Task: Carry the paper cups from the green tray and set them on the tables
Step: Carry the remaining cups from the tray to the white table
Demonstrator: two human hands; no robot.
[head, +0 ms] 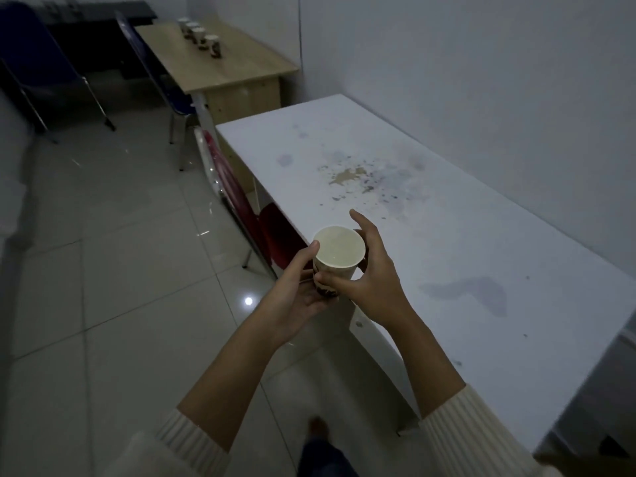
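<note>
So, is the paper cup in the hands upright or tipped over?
Upright: the paper cup has its open mouth facing up, held between the left hand and right hand.

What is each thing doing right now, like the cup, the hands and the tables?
Cup, upright, held in both hands by the white table's edge.
Left hand, gripping the cup's side.
Right hand, gripping the cup's other side.
White table, stained top.
Wooden table, carrying a row of upright cups.
Red chair, pushed up to the white table.
</note>
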